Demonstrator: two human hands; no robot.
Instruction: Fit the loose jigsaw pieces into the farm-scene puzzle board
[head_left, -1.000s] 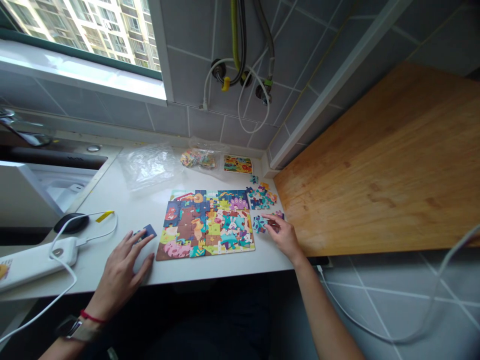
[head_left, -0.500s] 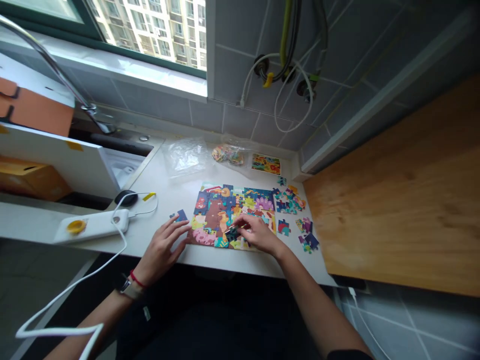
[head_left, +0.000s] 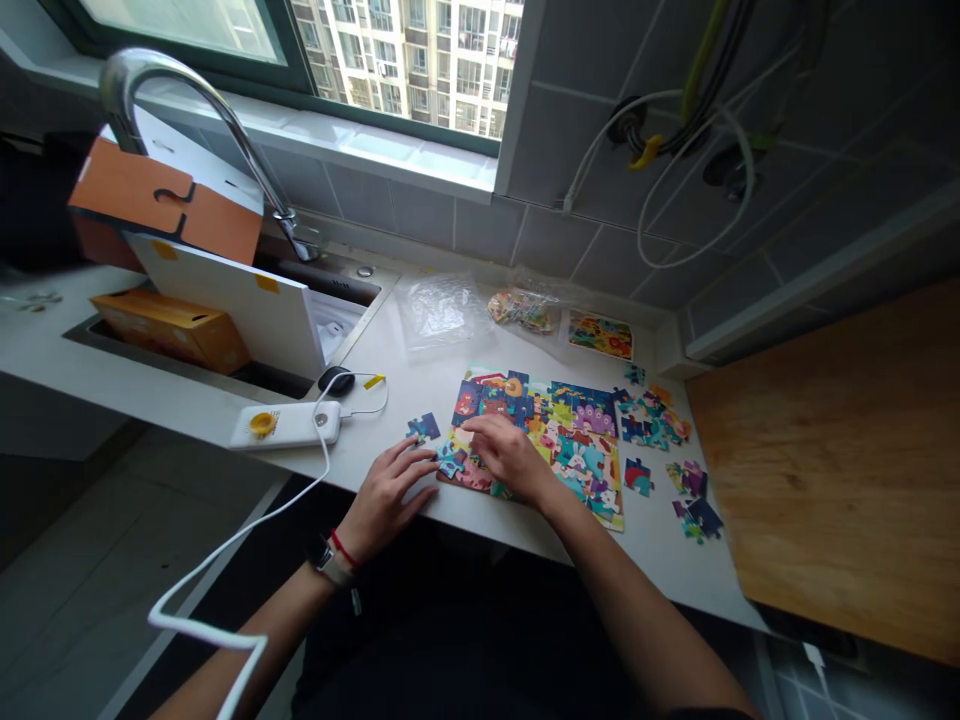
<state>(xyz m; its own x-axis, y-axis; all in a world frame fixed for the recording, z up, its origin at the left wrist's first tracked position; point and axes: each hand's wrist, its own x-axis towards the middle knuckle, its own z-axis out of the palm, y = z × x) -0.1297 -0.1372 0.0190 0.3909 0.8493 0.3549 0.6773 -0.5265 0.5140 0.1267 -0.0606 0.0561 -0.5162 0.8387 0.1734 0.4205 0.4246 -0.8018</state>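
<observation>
A colourful jigsaw puzzle lies largely joined on the white counter. My right hand is over its left half, fingers bent and drawn toward the thumb. Whatever is between those fingertips is hidden from this angle. My left hand rests at the puzzle's lower left edge, fingers apart and holding nothing. Just above its fingertips is a loose dark-blue puzzle piece. Right of the puzzle are a single red and teal piece, a pile of loose pieces and a smaller cluster.
Behind the puzzle lie a clear plastic wrapper, a bag of pieces and a picture card. A white power strip with a cable and a black mouse are left. A wooden board borders the right.
My right hand has moved left across the puzzle; the dark piece seen in its fingers before is no longer visible. My left hand stays by the puzzle's edge. The camera view has turned left.
</observation>
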